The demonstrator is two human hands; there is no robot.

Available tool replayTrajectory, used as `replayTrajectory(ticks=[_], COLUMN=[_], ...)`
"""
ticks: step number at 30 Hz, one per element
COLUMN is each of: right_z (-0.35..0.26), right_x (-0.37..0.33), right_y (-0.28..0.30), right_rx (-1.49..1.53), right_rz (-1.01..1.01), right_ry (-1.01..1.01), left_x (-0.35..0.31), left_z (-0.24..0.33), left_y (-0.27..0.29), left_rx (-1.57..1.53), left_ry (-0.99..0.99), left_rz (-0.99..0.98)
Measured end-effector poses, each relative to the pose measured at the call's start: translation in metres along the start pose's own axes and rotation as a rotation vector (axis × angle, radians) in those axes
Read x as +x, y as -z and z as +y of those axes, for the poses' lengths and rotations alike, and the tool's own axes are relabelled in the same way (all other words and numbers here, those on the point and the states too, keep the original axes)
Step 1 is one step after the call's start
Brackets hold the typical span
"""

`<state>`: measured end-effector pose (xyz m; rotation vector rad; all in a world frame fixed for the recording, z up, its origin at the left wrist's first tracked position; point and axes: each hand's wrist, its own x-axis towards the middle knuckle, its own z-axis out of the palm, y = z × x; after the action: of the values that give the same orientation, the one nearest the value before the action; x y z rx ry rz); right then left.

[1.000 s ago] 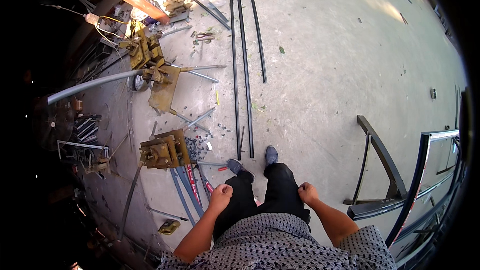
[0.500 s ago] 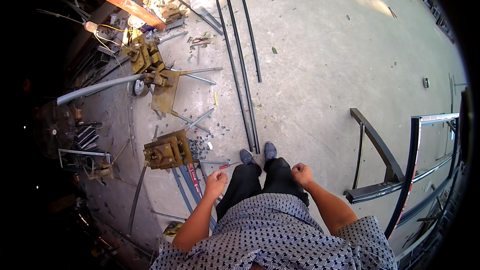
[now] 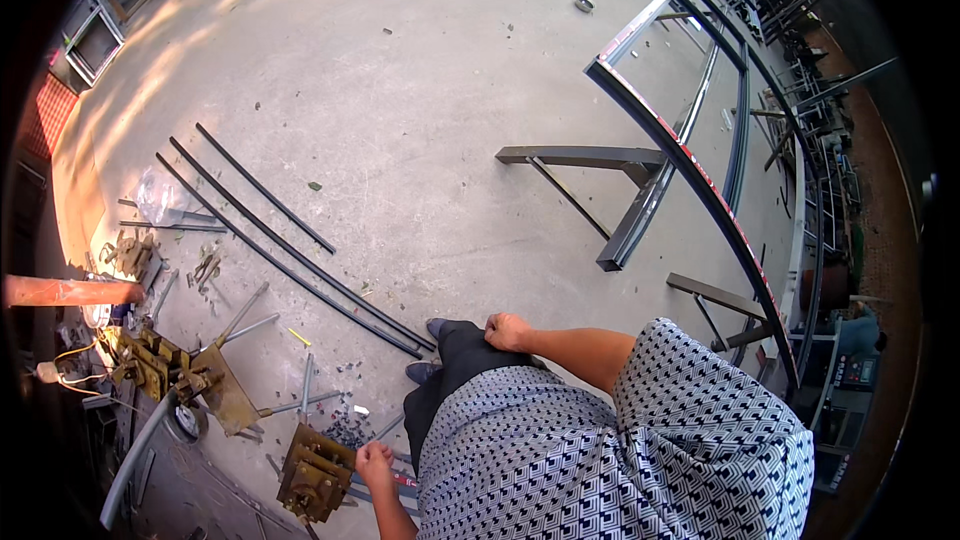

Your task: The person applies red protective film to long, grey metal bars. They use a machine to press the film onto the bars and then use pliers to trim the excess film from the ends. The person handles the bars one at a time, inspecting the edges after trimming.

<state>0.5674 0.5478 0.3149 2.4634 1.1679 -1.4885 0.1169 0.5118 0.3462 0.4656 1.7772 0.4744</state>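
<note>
My left hand is loosely curled at the lower middle, above the edge of a brass-coloured metal machine with a blocky head. No object shows in its fingers. My right hand hangs in front of my dark trousers with its fingers folded in, and nothing shows in it either. Three long black metal bars lie on the floor ahead to the left, the longer two ending near my shoes.
A large dark metal frame rests on grey steel stands to the right. A second brass-coloured machine with a grey pipe stands at the left, near an orange post. Small offcuts litter the concrete floor.
My view has swung to the right, so the bars and machines now appear farther left and the frame is more fully visible. Both hands stay curled.
</note>
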Motion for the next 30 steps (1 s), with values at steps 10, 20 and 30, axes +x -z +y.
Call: replayTrajectory(ticks=[10, 20, 30], right_z=[-0.079, -0.164, -0.295], right_x=[0.008, 0.142, 0.238], right_y=[-0.007, 0.045, 0.179], right_rx=[0.171, 0.068, 0.148], right_rz=[0.107, 0.001, 0.036], right_ry=[-0.02, 0.002, 0.284], left_x=[0.066, 0.085, 0.157], left_z=[-0.038, 0.082, 0.298], left_y=[0.108, 0.064, -0.05], left_rx=[0.485, 0.518, -0.101], left_ry=[-0.382, -0.568, 0.021], left_rz=[-0.07, -0.046, 0.11])
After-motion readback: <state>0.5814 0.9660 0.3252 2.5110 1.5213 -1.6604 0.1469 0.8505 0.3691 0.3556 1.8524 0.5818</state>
